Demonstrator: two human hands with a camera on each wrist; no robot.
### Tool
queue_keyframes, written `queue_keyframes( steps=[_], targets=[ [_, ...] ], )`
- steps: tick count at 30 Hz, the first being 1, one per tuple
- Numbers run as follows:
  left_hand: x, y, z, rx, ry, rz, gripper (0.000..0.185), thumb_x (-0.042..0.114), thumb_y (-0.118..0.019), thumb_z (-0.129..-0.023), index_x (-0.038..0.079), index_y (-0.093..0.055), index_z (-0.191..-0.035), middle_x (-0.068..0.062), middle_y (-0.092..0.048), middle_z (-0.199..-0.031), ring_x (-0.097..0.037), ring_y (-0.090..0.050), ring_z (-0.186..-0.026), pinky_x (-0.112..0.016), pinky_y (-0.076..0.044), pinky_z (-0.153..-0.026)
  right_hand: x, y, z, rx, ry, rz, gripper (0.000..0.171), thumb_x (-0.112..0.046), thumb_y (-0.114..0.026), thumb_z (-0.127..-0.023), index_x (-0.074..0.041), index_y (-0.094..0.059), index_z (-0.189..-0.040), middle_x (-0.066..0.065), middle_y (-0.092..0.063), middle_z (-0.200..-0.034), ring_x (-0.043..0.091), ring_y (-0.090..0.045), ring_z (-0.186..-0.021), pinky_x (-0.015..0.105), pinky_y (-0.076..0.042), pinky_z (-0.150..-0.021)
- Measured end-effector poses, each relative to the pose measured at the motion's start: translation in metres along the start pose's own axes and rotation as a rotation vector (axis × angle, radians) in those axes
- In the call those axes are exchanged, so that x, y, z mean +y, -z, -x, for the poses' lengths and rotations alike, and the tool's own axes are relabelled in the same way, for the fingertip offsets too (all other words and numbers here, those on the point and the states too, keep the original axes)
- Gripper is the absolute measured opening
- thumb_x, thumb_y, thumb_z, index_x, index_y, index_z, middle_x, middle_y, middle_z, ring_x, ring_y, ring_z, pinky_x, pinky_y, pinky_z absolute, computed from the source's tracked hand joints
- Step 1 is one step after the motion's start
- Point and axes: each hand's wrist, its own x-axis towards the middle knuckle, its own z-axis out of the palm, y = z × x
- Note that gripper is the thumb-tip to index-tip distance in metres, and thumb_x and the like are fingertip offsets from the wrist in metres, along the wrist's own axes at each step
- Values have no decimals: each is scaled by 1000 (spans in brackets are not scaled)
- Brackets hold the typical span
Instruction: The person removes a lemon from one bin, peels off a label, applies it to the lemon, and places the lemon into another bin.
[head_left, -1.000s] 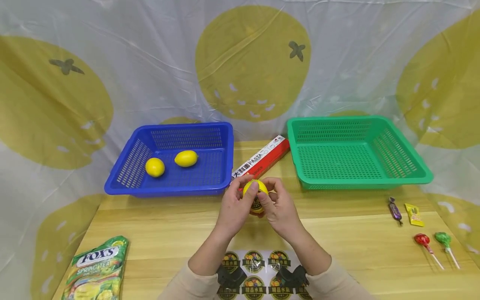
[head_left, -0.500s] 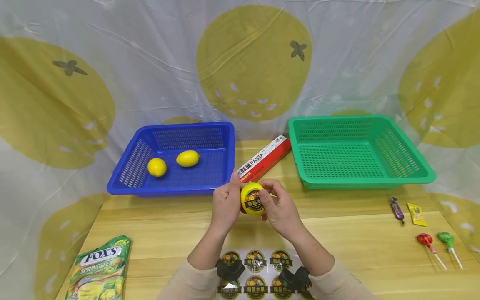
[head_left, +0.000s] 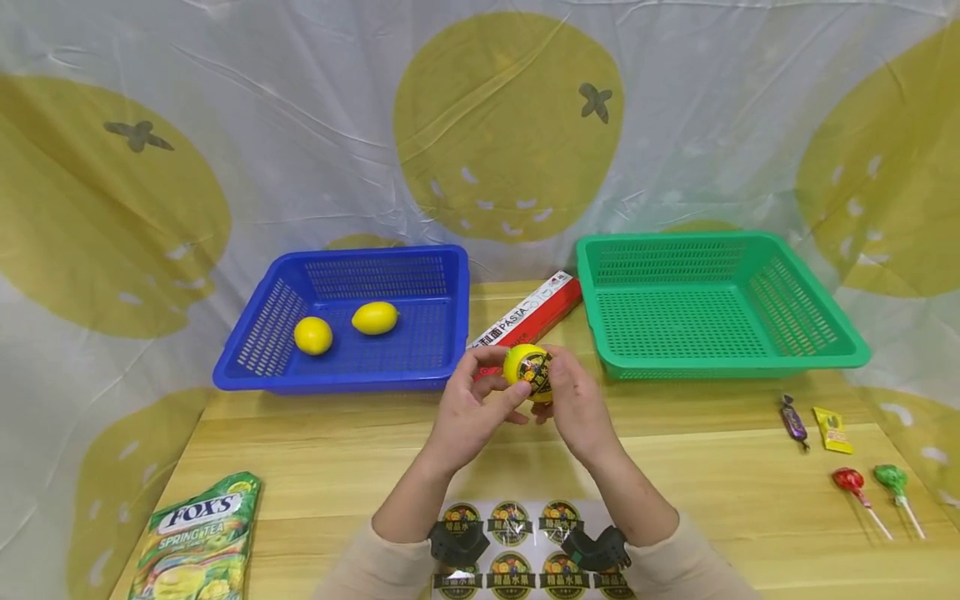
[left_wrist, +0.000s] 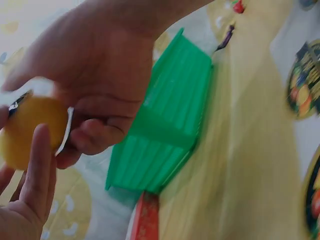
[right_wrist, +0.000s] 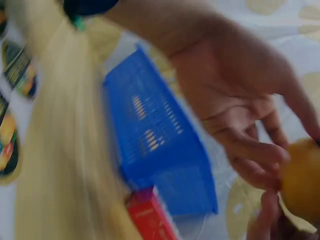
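I hold a yellow lemon [head_left: 528, 372] between both hands, lifted above the wooden table [head_left: 712, 467], about midway between the two baskets and just in front of the red pasta box [head_left: 528, 315]. My right hand [head_left: 577, 410] wraps the lemon from the right, fingers curled round its far side. My left hand [head_left: 468, 408] meets it from the left: the thumb lies against the fruit near the round dark sticker [head_left: 536, 368] on its face, and the other fingers are bent loosely beside it. In the left wrist view the lemon [left_wrist: 31, 130] sits against the right hand's palm, with one of my left fingers [left_wrist: 39, 165] laid along it.

To the left stands a blue basket [head_left: 247, 371] with two more lemons inside, one rounder [head_left: 312, 335] and one longer [head_left: 374, 317], lying near each other but apart. To the right stands a green basket [head_left: 825, 358]. The pasta box lies slanted between the two baskets.

Close to me, under my forearms, lies a sheet of round stickers [head_left: 510, 533]. At the near left corner of the table is a green candy bag [head_left: 197, 546]. At the far right lie a dark wrapped candy [head_left: 792, 421], a small yellow packet [head_left: 832, 429], a red lollipop [head_left: 849, 480] and a green lollipop [head_left: 889, 477]. A white cloth printed with big yellow fruit [head_left: 225, 150] hangs behind it all.
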Motion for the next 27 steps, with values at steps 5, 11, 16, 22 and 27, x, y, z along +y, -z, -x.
queue_keyframes(
  steps=[5,11,16,22,27],
  targets=[
    [-6,-10,0,57,-16,-54,48,5,-73,-92,1,-46,-131,-16,-50,-132,-12,-68,-91,-33,-63,-64,2,-5,1,94,-27,211,38,-41,-47,-108,-11,-64,-123,14,-65,-94,21,-62,-78,30,-56,-68],
    [-7,-2,-2,41,3,-109,46,4,-73,-91,2,-50,-131,-17,-52,-132,-12,-68,-88,-30,-61,-62,5,-9,4,198,106,389,36,-35,-44,-109,-9,-66,-119,12,-70,-85,18,-60,-68,29,-52,-58],
    [-5,6,-2,-16,15,-103,46,5,-70,-94,2,-49,-134,-19,-53,-134,-17,-70,-90,-34,-62,-63,11,-14,8,288,313,573,42,-32,-35,-111,-3,-64,-116,10,-66,-68,14,-51,-52,25,-41,-45],
    [-5,11,0,29,9,-121,35,13,-60,-100,3,-50,-132,-20,-58,-123,-25,-71,-84,-52,-61,-61,15,-23,12,273,380,689,38,-32,-35,-111,-4,-60,-119,4,-62,-62,11,-46,-48,21,-34,-43],
    [-8,2,-1,137,-73,-157,23,16,-58,-104,4,-56,-123,-14,-58,-110,-11,-65,-70,-45,-58,-50,12,-28,14,228,350,637,28,-20,-39,-110,-5,-58,-123,5,-67,-71,10,-50,-53,19,-38,-46]
  ],
)
